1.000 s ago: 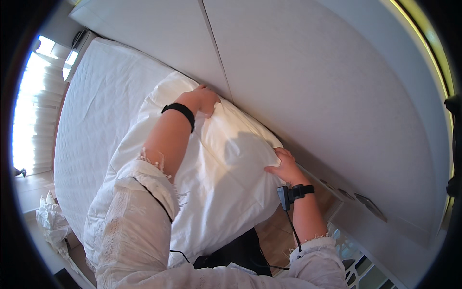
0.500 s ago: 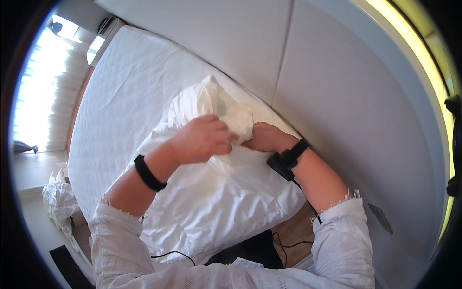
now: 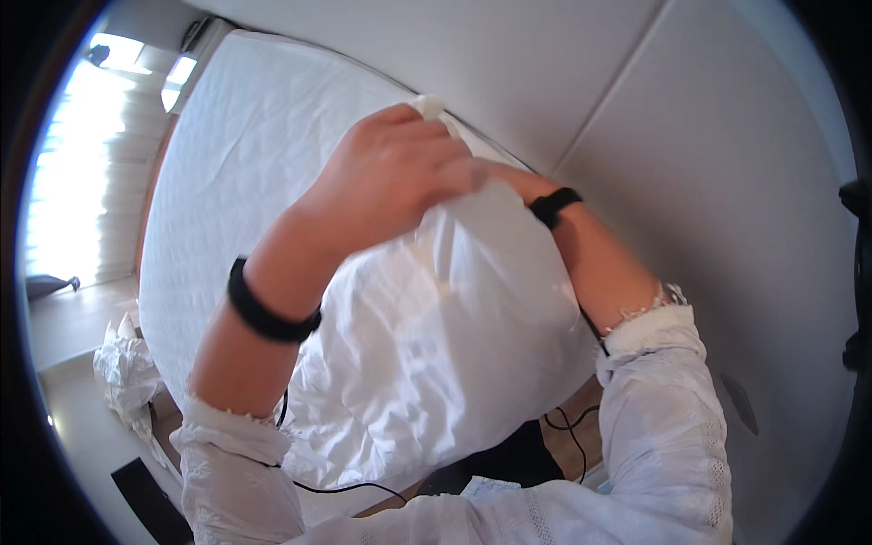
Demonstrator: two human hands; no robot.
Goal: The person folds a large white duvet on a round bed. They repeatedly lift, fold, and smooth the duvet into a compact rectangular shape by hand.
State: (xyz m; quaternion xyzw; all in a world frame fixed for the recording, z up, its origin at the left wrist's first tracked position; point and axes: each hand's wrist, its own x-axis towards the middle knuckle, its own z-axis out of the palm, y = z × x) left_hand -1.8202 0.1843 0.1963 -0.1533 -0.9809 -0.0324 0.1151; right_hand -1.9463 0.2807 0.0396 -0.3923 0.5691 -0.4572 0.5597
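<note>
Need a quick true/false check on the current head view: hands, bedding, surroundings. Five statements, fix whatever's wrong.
1. Black bands sit on both wrists. True.
2. The left hand lies flat on the mattress. False: it is raised at the bunched white bedding, fingers curled; blur obscures its exact grip.
3. The right hand is in full view. False: it is partly hidden.
4. A bright window shows at the picture's left. True.
5. The sleeves reach the wrists. False: they end on the forearms.

bright window, left | white bundle, probably plastic, lower left | grey wall, right
</note>
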